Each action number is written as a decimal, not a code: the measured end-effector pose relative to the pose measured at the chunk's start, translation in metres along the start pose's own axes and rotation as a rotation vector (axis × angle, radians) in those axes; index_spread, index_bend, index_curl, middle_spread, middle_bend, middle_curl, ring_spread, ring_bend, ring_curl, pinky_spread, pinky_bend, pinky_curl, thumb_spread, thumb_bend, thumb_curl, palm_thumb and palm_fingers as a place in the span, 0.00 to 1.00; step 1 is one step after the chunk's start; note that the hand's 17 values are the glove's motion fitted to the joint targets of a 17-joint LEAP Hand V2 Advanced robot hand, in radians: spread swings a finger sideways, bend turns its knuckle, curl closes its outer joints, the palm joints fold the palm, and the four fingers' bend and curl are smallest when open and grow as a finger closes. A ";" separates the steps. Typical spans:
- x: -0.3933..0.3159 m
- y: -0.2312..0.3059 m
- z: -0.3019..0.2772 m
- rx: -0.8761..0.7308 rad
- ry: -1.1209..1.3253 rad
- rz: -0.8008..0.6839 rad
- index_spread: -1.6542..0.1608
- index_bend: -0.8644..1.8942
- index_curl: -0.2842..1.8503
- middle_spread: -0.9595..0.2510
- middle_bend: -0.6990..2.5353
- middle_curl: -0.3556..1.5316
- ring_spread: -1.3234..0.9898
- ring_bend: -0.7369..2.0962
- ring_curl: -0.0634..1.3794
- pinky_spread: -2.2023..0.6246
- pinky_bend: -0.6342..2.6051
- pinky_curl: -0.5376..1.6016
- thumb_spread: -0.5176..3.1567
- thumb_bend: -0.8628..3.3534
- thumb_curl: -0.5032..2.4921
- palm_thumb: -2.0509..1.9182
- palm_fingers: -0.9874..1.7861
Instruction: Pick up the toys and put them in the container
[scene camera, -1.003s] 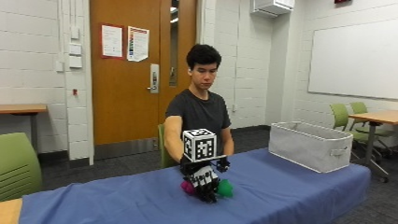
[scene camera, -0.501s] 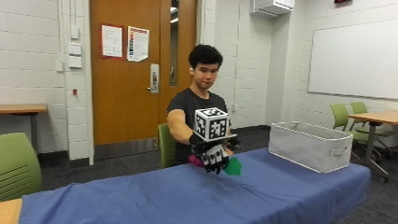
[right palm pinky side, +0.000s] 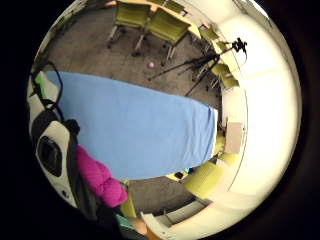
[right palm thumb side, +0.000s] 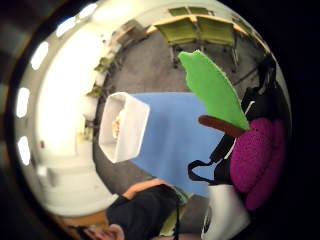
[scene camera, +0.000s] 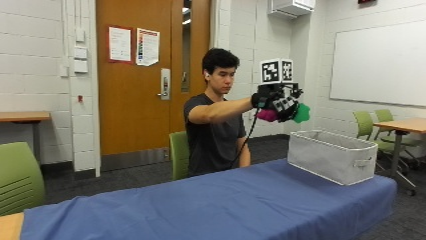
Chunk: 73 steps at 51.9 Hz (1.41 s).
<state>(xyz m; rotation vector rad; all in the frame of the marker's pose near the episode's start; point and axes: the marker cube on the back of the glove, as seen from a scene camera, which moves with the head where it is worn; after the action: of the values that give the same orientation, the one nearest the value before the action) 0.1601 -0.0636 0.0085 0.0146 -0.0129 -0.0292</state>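
High over the blue-clothed table (scene camera: 219, 205), left of the container (scene camera: 331, 156), the toy (scene camera: 268, 115) is riding in the gloved right hand (scene camera: 278, 101), fingers curling round it. Advice: carry right until it is hanging over the open top, lower, then release. Toy: knobbly magenta plush body, flat green felt-like leaf, brown stem. Container: grey, boxy, fabric-looking, standing at the table's right end.
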 end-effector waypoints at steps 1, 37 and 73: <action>-0.011 -0.002 -0.005 0.009 0.000 -0.016 0.70 0.38 0.54 0.53 0.52 0.53 0.40 0.67 0.38 0.60 0.43 0.43 0.36 0.24 0.45 0.68 0.78; -0.335 -0.063 -0.010 0.066 -0.175 -0.604 0.68 0.37 0.61 0.54 0.53 0.52 0.40 0.67 0.37 0.61 0.43 0.43 0.36 0.23 0.52 0.68 0.77; -0.219 0.017 0.035 0.017 0.072 -0.236 0.78 0.38 0.46 0.71 0.36 0.42 0.45 0.48 0.23 0.71 0.44 0.41 0.44 0.18 0.30 0.48 0.33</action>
<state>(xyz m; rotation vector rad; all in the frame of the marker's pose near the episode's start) -0.0587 -0.0402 0.0407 0.0342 0.0603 -0.2646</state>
